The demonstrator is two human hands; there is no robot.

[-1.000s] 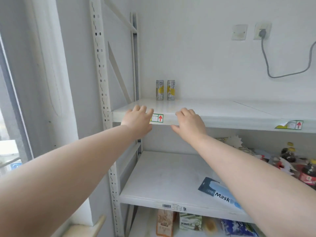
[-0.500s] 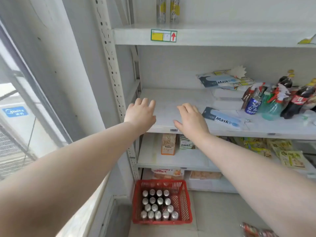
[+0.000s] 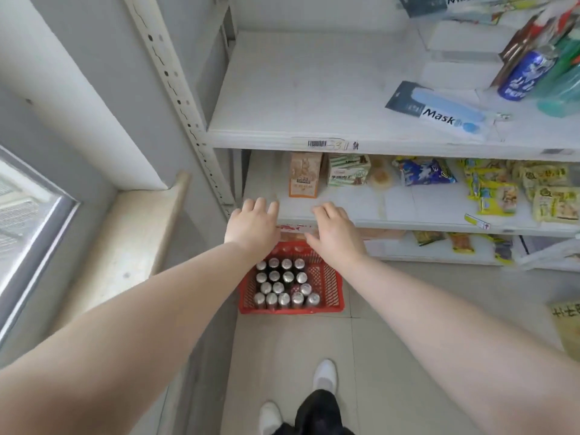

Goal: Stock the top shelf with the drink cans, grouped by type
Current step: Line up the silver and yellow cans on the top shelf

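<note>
Tiled floor: red basket, upright silver-topped cans; hands spread, empty.

Single head cam, wide-angle, pitched steeply down, facing shelving front edges at close range; red basket on floor mid-frame.

A mask packet lies near the front edge of a shelf; below, an orange box stands beside what may be a green carton.

Bright, soft daylight from the window at left; upper-right corner blurred, wide-angle edges bowed.
</note>
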